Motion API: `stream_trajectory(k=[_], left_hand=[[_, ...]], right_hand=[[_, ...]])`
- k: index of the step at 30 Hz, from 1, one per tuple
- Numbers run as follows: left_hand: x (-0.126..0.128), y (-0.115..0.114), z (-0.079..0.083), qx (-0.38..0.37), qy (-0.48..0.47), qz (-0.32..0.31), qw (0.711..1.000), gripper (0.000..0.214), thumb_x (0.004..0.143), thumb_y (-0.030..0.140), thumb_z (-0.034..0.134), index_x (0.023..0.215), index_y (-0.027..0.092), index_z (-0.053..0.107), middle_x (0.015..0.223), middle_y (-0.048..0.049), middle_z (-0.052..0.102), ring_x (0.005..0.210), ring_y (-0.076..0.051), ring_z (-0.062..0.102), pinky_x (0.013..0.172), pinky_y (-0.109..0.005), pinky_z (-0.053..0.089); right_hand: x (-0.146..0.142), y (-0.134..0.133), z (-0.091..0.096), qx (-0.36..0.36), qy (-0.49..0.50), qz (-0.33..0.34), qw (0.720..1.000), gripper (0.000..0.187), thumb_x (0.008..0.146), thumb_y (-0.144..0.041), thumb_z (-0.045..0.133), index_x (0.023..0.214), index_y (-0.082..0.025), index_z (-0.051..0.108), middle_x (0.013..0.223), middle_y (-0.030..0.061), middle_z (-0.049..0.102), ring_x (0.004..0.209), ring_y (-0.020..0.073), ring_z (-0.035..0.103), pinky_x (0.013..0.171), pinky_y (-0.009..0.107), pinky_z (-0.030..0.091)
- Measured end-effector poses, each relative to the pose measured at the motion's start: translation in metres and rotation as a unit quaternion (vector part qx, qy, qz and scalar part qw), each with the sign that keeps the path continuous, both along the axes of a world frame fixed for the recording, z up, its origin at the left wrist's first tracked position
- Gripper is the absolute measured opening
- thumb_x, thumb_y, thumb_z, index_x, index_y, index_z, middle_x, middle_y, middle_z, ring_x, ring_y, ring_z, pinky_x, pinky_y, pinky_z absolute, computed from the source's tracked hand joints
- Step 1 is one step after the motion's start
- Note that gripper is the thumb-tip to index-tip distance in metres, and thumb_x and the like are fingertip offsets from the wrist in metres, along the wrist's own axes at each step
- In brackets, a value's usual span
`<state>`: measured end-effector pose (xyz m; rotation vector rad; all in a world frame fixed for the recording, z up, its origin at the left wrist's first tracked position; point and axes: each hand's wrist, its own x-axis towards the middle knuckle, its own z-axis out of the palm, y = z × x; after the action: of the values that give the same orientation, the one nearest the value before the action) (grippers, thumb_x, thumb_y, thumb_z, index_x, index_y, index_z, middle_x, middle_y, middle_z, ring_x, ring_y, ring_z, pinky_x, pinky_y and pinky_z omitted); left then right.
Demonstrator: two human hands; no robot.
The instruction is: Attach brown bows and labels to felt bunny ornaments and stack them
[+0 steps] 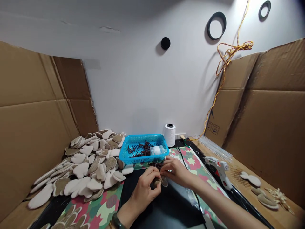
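My left hand (146,187) is closed, with thumb and fingers pinching a small brown fabric piece (156,182) that they mostly cover. Right beside it, my right hand (176,171) has its fingertips pressed together at the edge of that piece. Whatever those fingertips hold is too small to make out. Just behind the hands lies a small heap of dark brown twig-like strands (156,165). Beyond them stands a blue plastic basket (126,160) with more dark strands and a clear container holding a white spool (156,150).
Many white-and-brown fabric pieces (82,170) are piled on the left. A white thread cone (170,135) stands behind the basket. To the right are a glue gun (221,171), clear glue sticks (214,148) and loose pieces (251,179). Cardboard walls (274,127) flank the table.
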<state>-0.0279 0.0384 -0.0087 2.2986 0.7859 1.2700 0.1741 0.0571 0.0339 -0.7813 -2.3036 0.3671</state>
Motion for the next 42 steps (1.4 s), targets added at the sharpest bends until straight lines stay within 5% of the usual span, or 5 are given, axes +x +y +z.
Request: stream_trajectory(k=[8,19,25,31,42], left_hand=[[0.002,-0.006,0.009,-0.070,-0.039,-0.014,0.997,0.015,0.076,0.006,0.058,0.081,0.019,0.063,0.087,-0.0028,0.064,0.079,-0.017,0.062,0.071,-0.026,0.048],[0.005,-0.005,-0.002,-0.018,0.011,0.040,0.999,0.014,0.079,0.007,0.054,0.081,0.019,0.061,0.086,-0.0042,0.063,0.080,-0.019,0.061,0.071,-0.027,0.047],[0.005,-0.010,0.001,-0.028,0.006,-0.001,1.000,0.015,0.080,0.007,0.054,0.084,0.019,0.063,0.091,-0.0059,0.064,0.084,-0.019,0.062,0.074,-0.028,0.049],[0.012,-0.016,0.005,-0.078,-0.064,0.022,0.995,0.010,0.078,0.010,0.059,0.076,0.019,0.062,0.083,-0.0029,0.064,0.076,-0.017,0.061,0.070,-0.027,0.047],[0.010,-0.010,-0.005,-0.062,-0.014,0.119,0.991,0.010,0.077,0.009,0.058,0.075,0.019,0.058,0.080,-0.0017,0.062,0.075,-0.017,0.060,0.068,-0.026,0.045]], right_hand=[[0.010,0.011,-0.037,-0.369,0.134,0.073,0.917,0.049,0.084,-0.062,0.072,0.076,-0.014,0.075,0.063,-0.0011,0.061,0.056,0.0109,0.047,0.054,0.023,0.036],[-0.008,-0.048,-0.018,0.151,-0.091,-0.044,0.983,0.034,0.101,-0.008,0.039,0.088,-0.016,0.069,0.079,0.0077,0.067,0.071,0.0185,0.052,0.066,0.029,0.042],[0.011,0.005,-0.006,-0.117,-0.002,0.049,0.992,0.030,0.100,-0.032,0.059,0.080,-0.016,0.076,0.072,0.0035,0.067,0.070,0.0166,0.058,0.073,0.030,0.048],[0.013,0.006,-0.033,-0.428,0.147,0.118,0.884,0.047,0.078,-0.062,0.077,0.074,-0.015,0.077,0.067,0.0009,0.065,0.058,0.0128,0.053,0.060,0.025,0.044],[-0.014,-0.054,-0.054,0.035,0.067,-0.131,0.988,0.036,0.103,-0.028,0.051,0.076,-0.018,0.072,0.066,0.0032,0.062,0.066,0.0163,0.053,0.068,0.030,0.036]])
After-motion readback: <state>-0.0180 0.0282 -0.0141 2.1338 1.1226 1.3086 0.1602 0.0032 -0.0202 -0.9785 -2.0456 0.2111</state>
